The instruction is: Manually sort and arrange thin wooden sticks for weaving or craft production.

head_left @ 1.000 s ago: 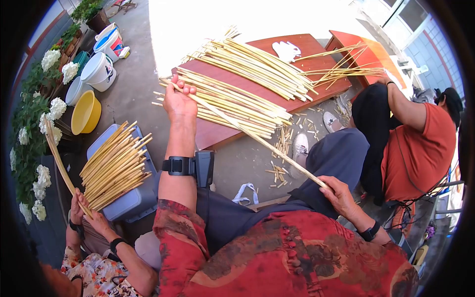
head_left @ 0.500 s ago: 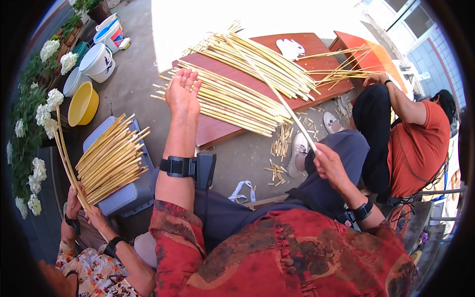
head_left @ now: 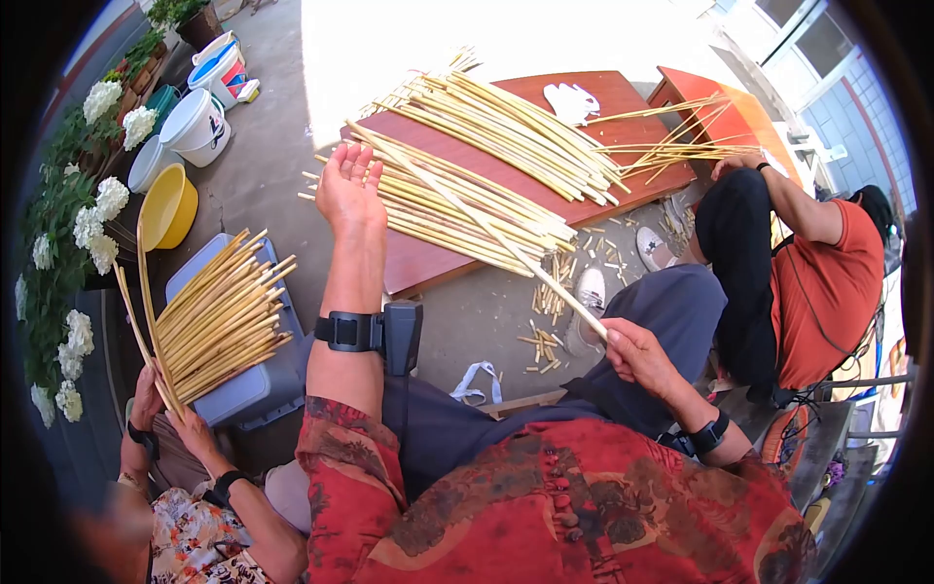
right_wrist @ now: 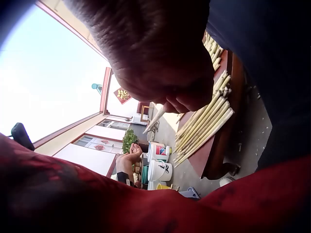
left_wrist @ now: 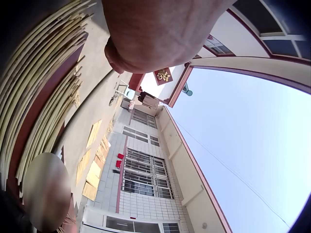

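Observation:
My right hand [head_left: 637, 352] grips the near end of a long pale stick [head_left: 491, 232]. The stick slants away to the upper left across the near row of sticks [head_left: 448, 222], its far end just beyond the left fingertips. Palm up, my left hand [head_left: 352, 195] is held out with loosely bent fingers and nothing in them. The right wrist view has the back of the right hand [right_wrist: 150, 53] in front, hiding most of the grip, with a short piece of the stick [right_wrist: 154, 120] showing.
A reddish-brown table [head_left: 413, 271] bears two rows of sticks and white gloves [head_left: 570, 102]. Cut stubs [head_left: 547, 346] litter the floor. At left, a person holds bent sticks beside a grey-blue bin [head_left: 255, 397] heaped with sticks. Another person sits right. Buckets [head_left: 197, 131] stand behind.
The left hand has let go of the stick's far end and its fingers have loosened. In the right hand, the stick swung up to the right, then back down left towards the left hand.

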`<state>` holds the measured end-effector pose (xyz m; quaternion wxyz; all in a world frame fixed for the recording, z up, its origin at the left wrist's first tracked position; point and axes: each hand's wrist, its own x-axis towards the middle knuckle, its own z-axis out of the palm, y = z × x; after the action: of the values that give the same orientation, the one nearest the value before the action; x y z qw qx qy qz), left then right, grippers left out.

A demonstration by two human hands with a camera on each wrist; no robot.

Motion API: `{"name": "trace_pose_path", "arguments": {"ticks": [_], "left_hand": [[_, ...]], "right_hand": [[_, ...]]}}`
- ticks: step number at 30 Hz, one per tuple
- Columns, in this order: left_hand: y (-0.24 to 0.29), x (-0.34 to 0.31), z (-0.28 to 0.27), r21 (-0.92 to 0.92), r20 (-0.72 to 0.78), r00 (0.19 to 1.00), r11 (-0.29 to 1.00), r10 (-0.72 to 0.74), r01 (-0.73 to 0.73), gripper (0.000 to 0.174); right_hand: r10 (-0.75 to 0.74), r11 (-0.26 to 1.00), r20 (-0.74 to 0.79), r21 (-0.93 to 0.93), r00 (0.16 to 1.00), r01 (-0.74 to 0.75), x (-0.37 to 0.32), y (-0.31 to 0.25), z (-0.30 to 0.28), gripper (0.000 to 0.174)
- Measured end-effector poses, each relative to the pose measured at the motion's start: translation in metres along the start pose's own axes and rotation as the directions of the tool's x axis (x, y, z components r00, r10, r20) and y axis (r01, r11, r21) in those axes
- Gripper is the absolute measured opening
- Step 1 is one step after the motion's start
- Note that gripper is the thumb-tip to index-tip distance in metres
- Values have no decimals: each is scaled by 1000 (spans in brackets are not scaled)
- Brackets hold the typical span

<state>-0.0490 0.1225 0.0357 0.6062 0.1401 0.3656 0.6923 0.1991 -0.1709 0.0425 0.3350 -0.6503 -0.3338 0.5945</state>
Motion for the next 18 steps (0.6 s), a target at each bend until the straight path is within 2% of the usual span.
{"name": "trace_pose_path", "arguments": {"ticks": [1, 3, 5, 9, 12, 16, 18], "left_hand": [[1, 1, 0, -9, -12, 1000, 1000, -5, 5, 32], [5, 2, 1, -21, -19, 1000, 1000, -2, 1, 32], [5, 0, 1, -27, -29, 999, 999, -29, 28, 31], [9, 2, 0, -62, -5, 1000, 998, -30, 30, 30], [12, 0, 2, -53, -13, 999, 998, -36, 35, 32], [12, 5, -1, -100, -43, 999, 995, -23, 18, 29], [13, 8, -3, -104, -39, 999, 994, -23, 19, 29]], "right_hand": [[-3, 996, -48, 86, 999, 7, 2, -3, 2, 26], [12, 997, -40, 71, 999, -9, 7, -9, 4, 26], [-30, 991, 2, -127, 1000, 30, 13, -15, 5, 26], [-106, 986, 27, -125, 994, 108, 30, -38, 2, 26], [-233, 935, 20, -272, 972, 229, 52, -58, -4, 27], [-298, 877, 17, -389, 954, 281, 94, -71, -18, 26], [-392, 788, 50, -498, 918, 363, 117, -72, -28, 25]]}}
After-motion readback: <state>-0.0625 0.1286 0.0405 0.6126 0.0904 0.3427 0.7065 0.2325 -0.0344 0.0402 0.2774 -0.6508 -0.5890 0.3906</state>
